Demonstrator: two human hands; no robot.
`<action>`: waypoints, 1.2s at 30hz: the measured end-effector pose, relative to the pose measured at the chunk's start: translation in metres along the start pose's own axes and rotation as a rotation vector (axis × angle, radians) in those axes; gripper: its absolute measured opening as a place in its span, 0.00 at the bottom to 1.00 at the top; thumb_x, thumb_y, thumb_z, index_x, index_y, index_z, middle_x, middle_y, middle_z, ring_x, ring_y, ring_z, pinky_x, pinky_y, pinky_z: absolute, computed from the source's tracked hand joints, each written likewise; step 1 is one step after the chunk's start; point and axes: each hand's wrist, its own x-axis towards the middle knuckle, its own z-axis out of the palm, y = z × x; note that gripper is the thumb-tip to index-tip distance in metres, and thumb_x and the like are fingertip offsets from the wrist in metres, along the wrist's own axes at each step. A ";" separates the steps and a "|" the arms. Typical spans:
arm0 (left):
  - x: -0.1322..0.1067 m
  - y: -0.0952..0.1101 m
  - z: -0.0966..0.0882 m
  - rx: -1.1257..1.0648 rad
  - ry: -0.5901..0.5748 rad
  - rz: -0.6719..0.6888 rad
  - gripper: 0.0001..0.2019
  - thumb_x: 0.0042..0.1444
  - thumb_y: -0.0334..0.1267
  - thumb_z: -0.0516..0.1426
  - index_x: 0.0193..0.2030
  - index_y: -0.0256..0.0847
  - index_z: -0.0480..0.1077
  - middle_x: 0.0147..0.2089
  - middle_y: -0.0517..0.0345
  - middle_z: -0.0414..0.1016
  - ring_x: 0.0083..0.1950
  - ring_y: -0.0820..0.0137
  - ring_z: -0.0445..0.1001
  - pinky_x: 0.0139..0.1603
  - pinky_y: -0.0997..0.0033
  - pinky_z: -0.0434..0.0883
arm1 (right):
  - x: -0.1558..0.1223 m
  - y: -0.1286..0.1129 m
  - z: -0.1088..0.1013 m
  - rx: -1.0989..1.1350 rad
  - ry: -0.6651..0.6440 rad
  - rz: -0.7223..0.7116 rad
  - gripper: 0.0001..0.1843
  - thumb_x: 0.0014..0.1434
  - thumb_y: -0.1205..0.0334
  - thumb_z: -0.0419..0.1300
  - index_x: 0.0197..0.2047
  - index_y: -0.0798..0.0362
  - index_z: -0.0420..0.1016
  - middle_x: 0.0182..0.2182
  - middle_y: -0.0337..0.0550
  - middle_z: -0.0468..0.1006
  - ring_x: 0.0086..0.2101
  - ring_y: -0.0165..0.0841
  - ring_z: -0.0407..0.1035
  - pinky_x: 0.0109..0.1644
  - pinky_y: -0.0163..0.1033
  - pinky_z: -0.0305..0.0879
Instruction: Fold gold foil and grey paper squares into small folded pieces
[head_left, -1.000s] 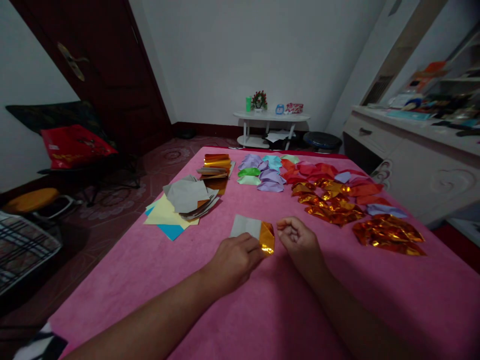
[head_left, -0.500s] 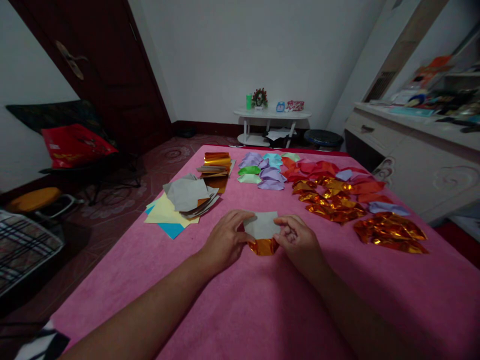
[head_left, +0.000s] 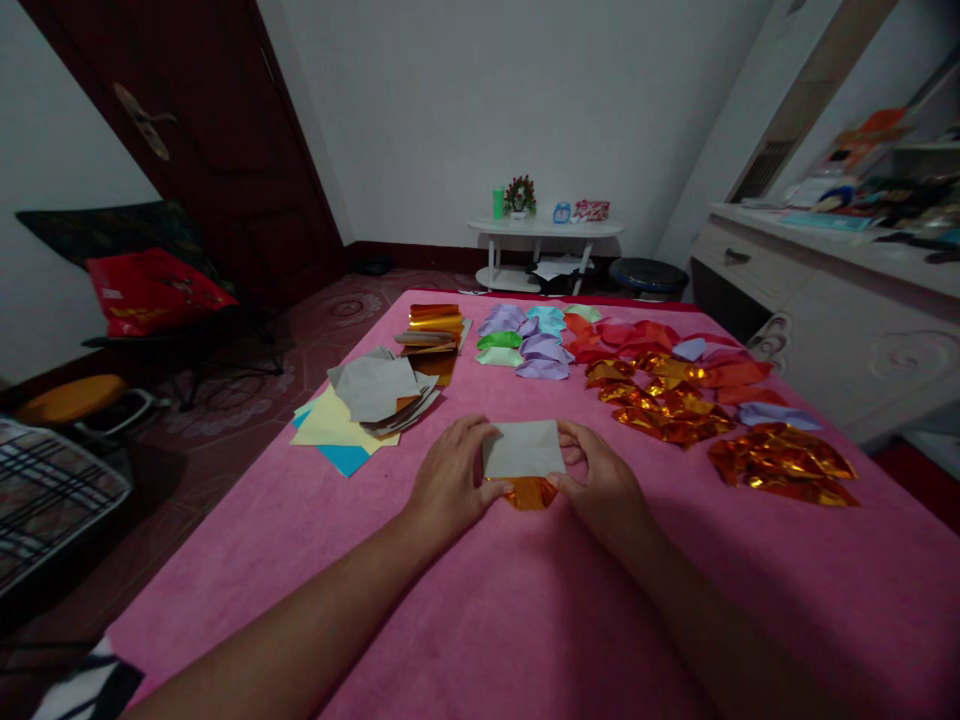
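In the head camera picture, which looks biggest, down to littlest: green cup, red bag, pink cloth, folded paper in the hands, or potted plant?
Largest to smallest, as they look here:
1. Pink cloth
2. Red bag
3. Folded paper
4. Potted plant
5. Green cup

2 hands (head_left: 448, 474), 1 held sheet (head_left: 523, 450)

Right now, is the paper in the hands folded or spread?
Partly folded: the paper has a tapered gold near end; its grey part looks flat.
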 end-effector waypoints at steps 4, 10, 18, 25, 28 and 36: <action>-0.001 -0.004 0.000 0.046 0.049 -0.052 0.42 0.39 0.47 0.68 0.61 0.41 0.57 0.58 0.44 0.65 0.59 0.52 0.63 0.59 0.48 0.62 | 0.002 0.011 0.004 0.076 0.001 0.028 0.34 0.45 0.67 0.60 0.58 0.53 0.61 0.36 0.40 0.73 0.30 0.29 0.68 0.36 0.36 0.66; 0.000 -0.001 -0.001 -0.015 -0.016 -0.033 0.41 0.42 0.43 0.68 0.62 0.44 0.57 0.54 0.49 0.70 0.52 0.58 0.67 0.53 0.56 0.65 | 0.000 0.008 0.002 0.031 -0.019 0.057 0.33 0.47 0.65 0.60 0.58 0.52 0.61 0.28 0.33 0.69 0.25 0.27 0.65 0.29 0.32 0.60; 0.001 0.001 0.001 -0.066 -0.138 0.092 0.07 0.54 0.41 0.61 0.38 0.45 0.78 0.29 0.56 0.70 0.35 0.68 0.67 0.37 0.69 0.62 | -0.003 0.002 -0.001 0.002 -0.007 0.031 0.22 0.48 0.65 0.58 0.48 0.49 0.63 0.24 0.30 0.65 0.23 0.28 0.63 0.27 0.32 0.57; 0.002 0.001 0.001 -0.072 -0.144 0.041 0.05 0.52 0.40 0.62 0.34 0.44 0.79 0.30 0.55 0.70 0.36 0.67 0.67 0.38 0.69 0.64 | -0.004 -0.001 -0.002 -0.116 0.155 -0.154 0.13 0.44 0.69 0.58 0.34 0.50 0.60 0.35 0.40 0.67 0.33 0.33 0.65 0.39 0.38 0.64; 0.002 0.002 -0.001 -0.063 -0.122 0.070 0.05 0.51 0.38 0.63 0.35 0.45 0.79 0.39 0.53 0.72 0.44 0.65 0.68 0.44 0.65 0.66 | -0.006 -0.007 -0.004 -0.201 0.213 -0.215 0.14 0.44 0.69 0.57 0.35 0.50 0.59 0.39 0.44 0.66 0.38 0.36 0.65 0.42 0.41 0.65; 0.000 0.001 -0.002 -0.009 -0.082 0.160 0.06 0.52 0.40 0.62 0.37 0.50 0.79 0.59 0.54 0.63 0.57 0.59 0.62 0.56 0.56 0.62 | -0.011 -0.018 -0.005 -0.340 0.198 -0.259 0.14 0.47 0.71 0.55 0.37 0.50 0.60 0.40 0.45 0.67 0.41 0.38 0.67 0.43 0.41 0.66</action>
